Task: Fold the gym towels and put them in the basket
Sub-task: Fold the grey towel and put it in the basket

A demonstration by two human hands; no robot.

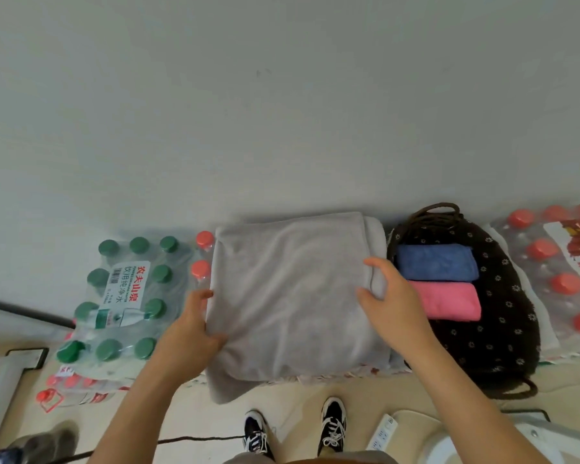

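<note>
grey towel (292,296): folded to a thick, roughly square pad of several layers. it lies flat on top of shrink-wrapped bottle packs, just left of the basket (503,296), with its near corner hanging over the front edge. not yet in the basket. left hand (195,333): grips the towel's left edge, thumb on top and fingers down the side of the fold. right hand (395,303): arched over the towel's right edge, thumb and fingers spread, tips on the cloth; whether it pinches a layer or only rests there cannot be told. basket: dark, flower-patterned, cord handles, open at the top. it already holds a folded blue towel (436,267) and a folded pink towel (446,304), side by side and touching. judgement: two towels finished and stowed; the grey one looks fully or nearly folded, so what remains is at most a last fold or tidy, then the lift across to the right into the basket. no other loose towel is in view. surroundings: green-capped bottle pack (124,296) to the left, red-capped bottle pack (556,279) beyond the basket, the person's shoes (295,430) and a power strip (382,432) on the floor below.
</note>
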